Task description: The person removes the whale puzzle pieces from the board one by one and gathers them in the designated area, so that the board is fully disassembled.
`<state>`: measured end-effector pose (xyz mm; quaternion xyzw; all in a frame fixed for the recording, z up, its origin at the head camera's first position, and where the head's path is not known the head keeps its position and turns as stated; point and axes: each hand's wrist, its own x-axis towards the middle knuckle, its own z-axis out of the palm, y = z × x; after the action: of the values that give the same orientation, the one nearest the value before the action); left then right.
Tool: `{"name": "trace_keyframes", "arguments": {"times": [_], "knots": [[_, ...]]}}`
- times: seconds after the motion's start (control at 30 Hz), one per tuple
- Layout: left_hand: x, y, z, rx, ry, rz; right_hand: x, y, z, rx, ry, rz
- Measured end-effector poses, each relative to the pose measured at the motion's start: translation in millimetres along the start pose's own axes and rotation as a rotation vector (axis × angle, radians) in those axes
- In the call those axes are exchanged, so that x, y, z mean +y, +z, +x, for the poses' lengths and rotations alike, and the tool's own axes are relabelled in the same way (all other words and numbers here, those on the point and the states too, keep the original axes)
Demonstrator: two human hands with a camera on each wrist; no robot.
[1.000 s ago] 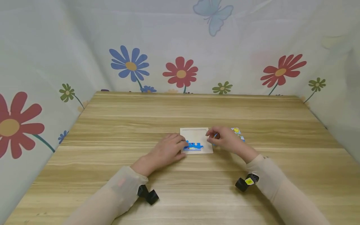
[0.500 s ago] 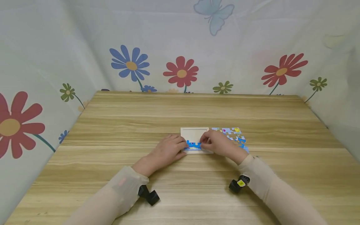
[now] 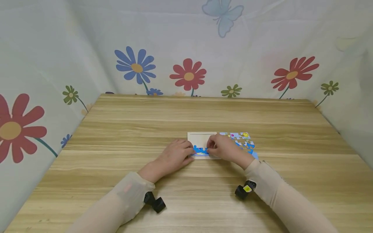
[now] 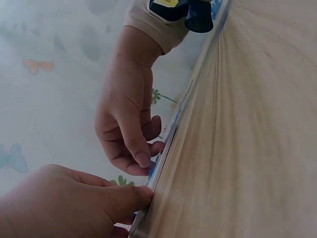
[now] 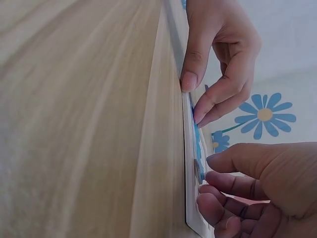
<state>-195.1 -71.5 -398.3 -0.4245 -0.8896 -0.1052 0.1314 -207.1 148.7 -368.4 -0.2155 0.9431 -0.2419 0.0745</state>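
Observation:
A shallow pale wooden puzzle tray (image 3: 201, 139) lies on the table, with a row of joined blue puzzle pieces (image 3: 200, 150) along its near side. My left hand (image 3: 174, 152) holds the tray's near left corner, thumb at the edge and fingertips over the blue pieces. At the right end of that row, my right hand (image 3: 225, 148) pinches a blue puzzle piece (image 5: 199, 171) between thumb and forefinger. In the right wrist view this piece stands slightly tilted over the tray. The right hand covers the tray's right side in the head view.
Several loose puzzle pieces (image 3: 246, 142), blue and lilac with a yellow sun, lie to the right of the tray, partly behind the right hand. The wooden table (image 3: 140, 123) reaches back to a flowered cloth (image 3: 250, 58). A small black camera hangs from each wrist.
My right hand has moved left, from beside the tray onto the right end of the blue row, uncovering the loose pieces. The left hand has stayed on the tray.

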Motion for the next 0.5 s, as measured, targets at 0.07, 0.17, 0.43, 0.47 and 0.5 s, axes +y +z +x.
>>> {"name": "trace_keyframes", "arguments": {"times": [0.07,0.17,0.43,0.47,0.5], "knots": [[0.2,0.1,0.3,-0.002,-0.003,-0.003,-1.4,-0.2,-0.4,0.001,0.009,-0.007],[-0.1,0.6,0.6,-0.002,-0.004,-0.009,-2.7,-0.2,-0.7,0.005,0.017,-0.017],[0.3,0.4,0.5,-0.009,-0.011,-0.011,-2.6,1.3,0.3,0.012,0.032,0.029],[0.3,0.4,0.4,-0.01,-0.012,-0.011,-2.5,1.5,0.5,0.016,0.027,0.035],[0.4,0.4,0.3,-0.013,-0.013,-0.01,-2.2,2.0,0.8,0.019,0.025,0.04]]}}
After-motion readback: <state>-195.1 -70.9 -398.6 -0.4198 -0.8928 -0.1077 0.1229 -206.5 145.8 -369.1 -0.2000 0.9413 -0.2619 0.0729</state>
